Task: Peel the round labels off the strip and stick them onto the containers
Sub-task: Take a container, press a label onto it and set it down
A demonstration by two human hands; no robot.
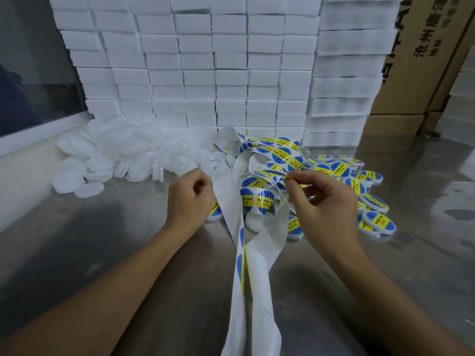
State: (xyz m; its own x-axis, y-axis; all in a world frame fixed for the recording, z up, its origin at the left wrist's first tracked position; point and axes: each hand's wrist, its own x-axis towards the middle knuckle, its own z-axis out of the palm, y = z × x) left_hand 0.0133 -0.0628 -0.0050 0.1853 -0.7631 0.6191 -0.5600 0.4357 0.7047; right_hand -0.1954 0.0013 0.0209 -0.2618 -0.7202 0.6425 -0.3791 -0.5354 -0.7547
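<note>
Fingers of the right hand (326, 201) are pinched nearly shut, thumb and forefinger tips (291, 179) nipping the edge of a round label (270, 173) on the strip (259, 160), which looks like the start of a peel. That grip sits high off the steel table (102, 240), a judgement call, but lifting the strip gives the label edge room to curl away from its backing.

Over to the left hand (190, 199): curled into a loose fist just left of the hanging backing tape (228, 201). Whether it actually holds anything, I cannot tell; a labelled container (214, 210) peeks out from under its knuckles, possibly steadied there.

Below both sets of fingers, the spent backing trails toward the person, 2 runs of it, kept clear of the work.

Beyond the right fingertips lies a heap of finished, labelled containers (370, 199). Beyond the left knuckles, well apart from them, waits the pile of bare white containers (108, 155), with stacked white boxes (205, 73) behind. Sorted left and right, so done and undone never mix.
</note>
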